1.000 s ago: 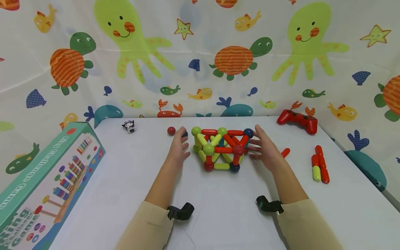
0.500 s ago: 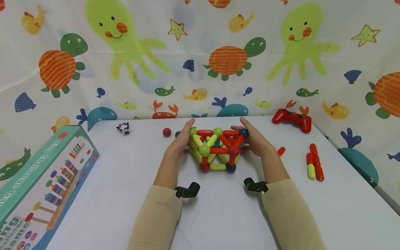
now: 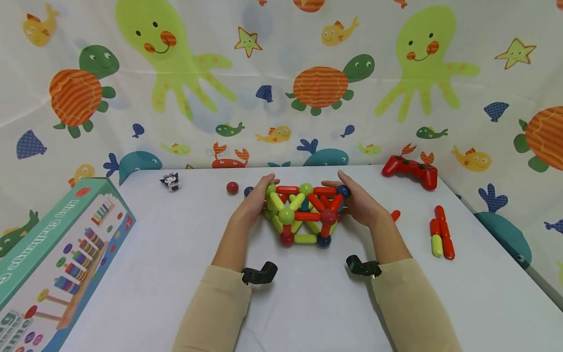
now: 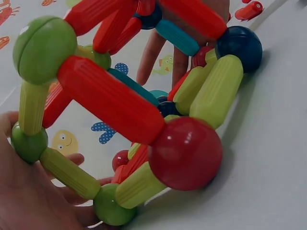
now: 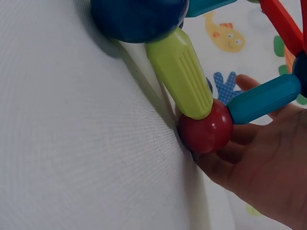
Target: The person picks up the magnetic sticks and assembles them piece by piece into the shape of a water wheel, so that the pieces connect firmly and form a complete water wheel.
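A structure of magnetic rods and balls, in red, lime green, blue and teal, stands on the white table between both hands. My left hand grips its left side, thumb up by a green top ball and fingers behind. On the other side my right hand holds it, with the thumb near a dark blue top ball and fingers reaching round the back. The left wrist view shows fingers behind the lower green ball. In the right wrist view, fingers lie behind a low red ball.
A loose red ball and a dark blue ball lie left of the structure. Loose rods and a red game controller are at right. A small figurine and a large toy box stand at left.
Both hands have closed inward from beside the structure and now hold its two sides. The structure stays in about the same place; the head view has shifted slightly.
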Available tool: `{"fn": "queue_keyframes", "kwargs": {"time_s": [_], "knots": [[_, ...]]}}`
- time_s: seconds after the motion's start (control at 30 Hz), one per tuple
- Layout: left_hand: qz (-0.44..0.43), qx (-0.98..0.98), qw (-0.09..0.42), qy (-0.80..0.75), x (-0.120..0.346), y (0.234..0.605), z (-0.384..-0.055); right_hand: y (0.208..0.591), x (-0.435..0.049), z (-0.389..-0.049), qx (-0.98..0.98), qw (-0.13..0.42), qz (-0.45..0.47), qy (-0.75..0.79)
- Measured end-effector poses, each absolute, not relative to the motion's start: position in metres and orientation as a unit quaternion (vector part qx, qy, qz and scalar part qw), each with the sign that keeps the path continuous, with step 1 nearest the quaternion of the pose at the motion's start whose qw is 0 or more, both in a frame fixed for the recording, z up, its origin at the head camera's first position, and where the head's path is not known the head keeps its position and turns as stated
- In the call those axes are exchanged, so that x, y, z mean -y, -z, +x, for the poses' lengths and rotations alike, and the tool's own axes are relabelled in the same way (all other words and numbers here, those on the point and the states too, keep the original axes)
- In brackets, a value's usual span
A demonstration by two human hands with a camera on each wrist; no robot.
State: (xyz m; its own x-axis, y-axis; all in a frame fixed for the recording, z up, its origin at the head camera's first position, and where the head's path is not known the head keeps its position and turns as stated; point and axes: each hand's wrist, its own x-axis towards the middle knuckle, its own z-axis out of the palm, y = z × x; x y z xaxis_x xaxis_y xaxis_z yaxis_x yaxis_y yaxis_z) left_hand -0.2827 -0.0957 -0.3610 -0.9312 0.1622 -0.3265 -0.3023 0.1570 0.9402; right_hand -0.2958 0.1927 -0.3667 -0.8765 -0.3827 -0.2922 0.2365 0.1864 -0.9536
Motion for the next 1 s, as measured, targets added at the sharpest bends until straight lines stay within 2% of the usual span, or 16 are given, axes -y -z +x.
{"fn": "queue_keyframes", "kwargs": {"time_s": [0.43,1.0], "knots": [[-0.018,-0.694,0.157,-0.703,0.0936,0.3675,-0.2818,0.37,-0.1887,-0.2938,-0.703,0.236,-0.062,0.668],[-0.024,-0.691,0.163,-0.704,0.0898,0.369,-0.2788,0.3707,-0.1874,-0.2918,-0.696,0.224,-0.064,0.679]]}}
